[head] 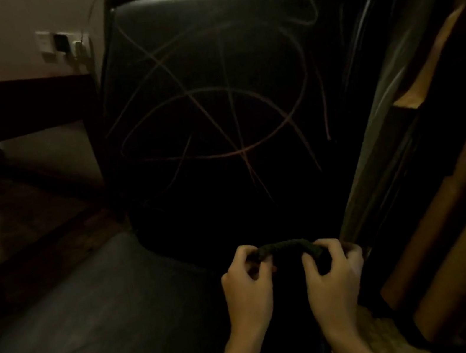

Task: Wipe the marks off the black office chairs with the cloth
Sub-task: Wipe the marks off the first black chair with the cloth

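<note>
Dark cloth [287,247], bunched into a short roll, low and centre-right in the frame, pinched at its left end by the left hand [245,280] and at its right end by the right hand [331,271], each grip curled closed round the fabric. Soft, light and limp by the look of it, sagging slightly at the ends; probably best gathered into a pad in one palm, folded edge outward, for firm rubbing. Just above, filling the middle of the frame, the black chair back [212,102], smooth and faintly glossy, crossed by pale pinkish marks [210,124]: loops and long strokes from the upper centre down toward the lower centre, none of them wiped yet. Likely stiff enough to press against, though slick. Second black chair surface [80,321] spreading across the lower left, touching or nearly touching the marked back at its base. Open room upward and to the left of the hands; tight on the right, where a shiny chair edge [372,127] and wooden furniture [463,198] crowd in. Dark desk [10,103] at upper left, wall sockets [62,44] above it. Dim light throughout, fine detail lost.
</note>
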Demonstrator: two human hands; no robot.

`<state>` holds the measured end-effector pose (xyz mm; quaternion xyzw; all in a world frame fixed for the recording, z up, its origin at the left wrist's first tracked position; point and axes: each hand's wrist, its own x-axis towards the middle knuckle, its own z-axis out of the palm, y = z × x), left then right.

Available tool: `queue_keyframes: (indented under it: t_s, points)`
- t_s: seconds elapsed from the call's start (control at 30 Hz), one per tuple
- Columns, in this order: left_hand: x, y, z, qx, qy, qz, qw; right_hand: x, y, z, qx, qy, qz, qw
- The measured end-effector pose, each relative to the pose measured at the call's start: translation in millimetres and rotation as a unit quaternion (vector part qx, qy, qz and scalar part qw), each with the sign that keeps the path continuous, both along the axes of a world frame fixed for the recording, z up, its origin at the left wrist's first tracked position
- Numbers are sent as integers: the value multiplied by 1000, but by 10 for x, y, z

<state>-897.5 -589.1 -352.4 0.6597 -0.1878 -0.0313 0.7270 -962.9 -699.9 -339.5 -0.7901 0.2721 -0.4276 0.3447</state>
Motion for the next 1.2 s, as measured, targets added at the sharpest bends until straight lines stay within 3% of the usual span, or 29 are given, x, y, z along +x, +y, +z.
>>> queue_keyframes:
  t_s: [0.1, 0.37, 0.5, 0.63, 0.93, 1.2]
  points:
    - [140, 151, 412, -16, -28, 23, 999, 83, 189, 414, -27, -19, 25, 999]
    - [389, 232, 1377, -17, -69, -47, 996, 154, 213, 1243, -90, -63, -11, 994]
    - [460, 17, 1663, -14, -123, -29, 992, 279, 79, 1416, -71, -120, -69, 988]
    - [569, -184, 2004, -9, -168, -9, 986, 401, -84, 1729, -65, -170, -44, 982]
    - [660, -557, 2891, -17, -154, 7, 988, 516, -540, 2598, -71, -164, -1, 984]
    - [810, -744, 3571, 21, -72, -45, 996, 683, -683, 3135, 84, -63, -58, 993]
